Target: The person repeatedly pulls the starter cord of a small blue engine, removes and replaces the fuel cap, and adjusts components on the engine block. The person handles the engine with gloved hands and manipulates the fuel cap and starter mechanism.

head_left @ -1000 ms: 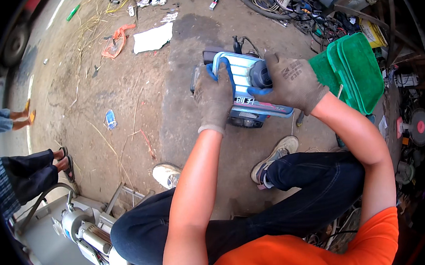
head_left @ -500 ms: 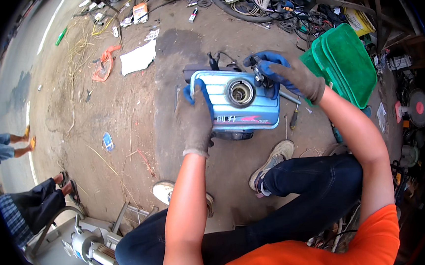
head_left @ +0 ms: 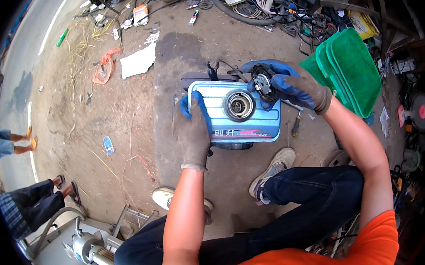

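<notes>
The gloved right hand (head_left: pixel 302 86) clamps its fingers on a black cap (head_left: pixel 264 84) at the far right corner of a blue tank (head_left: pixel 240 125), just right of the open neck (head_left: pixel 239 105). The left hand (head_left: pixel 191 131), farther off, grips the tank's left edge, its length running left to right.
</notes>
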A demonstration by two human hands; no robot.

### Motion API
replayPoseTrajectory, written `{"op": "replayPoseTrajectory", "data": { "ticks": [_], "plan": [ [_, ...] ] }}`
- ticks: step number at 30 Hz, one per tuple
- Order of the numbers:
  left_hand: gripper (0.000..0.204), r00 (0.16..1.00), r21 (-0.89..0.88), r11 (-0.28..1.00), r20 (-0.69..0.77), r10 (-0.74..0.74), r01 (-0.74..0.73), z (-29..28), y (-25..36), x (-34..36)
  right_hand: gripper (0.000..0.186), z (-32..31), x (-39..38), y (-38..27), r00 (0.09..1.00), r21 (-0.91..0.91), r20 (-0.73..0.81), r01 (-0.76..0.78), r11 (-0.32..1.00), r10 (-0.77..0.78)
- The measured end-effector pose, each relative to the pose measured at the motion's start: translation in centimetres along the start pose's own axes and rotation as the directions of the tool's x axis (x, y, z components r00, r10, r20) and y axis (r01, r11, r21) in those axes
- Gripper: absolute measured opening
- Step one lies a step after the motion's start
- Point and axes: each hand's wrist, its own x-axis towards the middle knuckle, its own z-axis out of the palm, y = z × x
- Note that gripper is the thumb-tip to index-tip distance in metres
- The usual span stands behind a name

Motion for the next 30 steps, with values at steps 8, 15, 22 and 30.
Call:
{"op": "replayPoseTrajectory", "data": {
  "ticks": [8, 15, 22, 30],
  "plan": [
    [0.053, 0.998, -0.064, 0.997, 0.034, -0.050, 0.052, 0.0, -0.4, 0.4, 0.092, 2.4, 0.6, -1.8, 1.000, -0.352, 0.019, -0.013, 0.936, 0.022],
    [0.057, 0.998, -0.032, 0.999, 0.063, -0.014, 0.016, -0.3, -0.1, 0.2, 0.074, 2.1, 0.2, -1.8, 0.996, -0.362, -0.043, -0.093, 0.927, 0.083],
    [0.061, 0.996, 0.073, 0.995, -0.040, 0.073, -0.070, 0.4, -1.3, 0.4, 0.085, 6.1, 0.5, -2.5, 0.997, -0.960, -0.054, -0.035, 0.277, -0.062],
    [0.055, 0.998, 0.054, 0.997, -0.005, 0.062, -0.062, -0.3, -0.3, 0.1, 0.088, 10.0, 1.7, -2.7, 0.988, -0.980, -0.138, -0.125, -0.157, 0.076]
  ]
}}
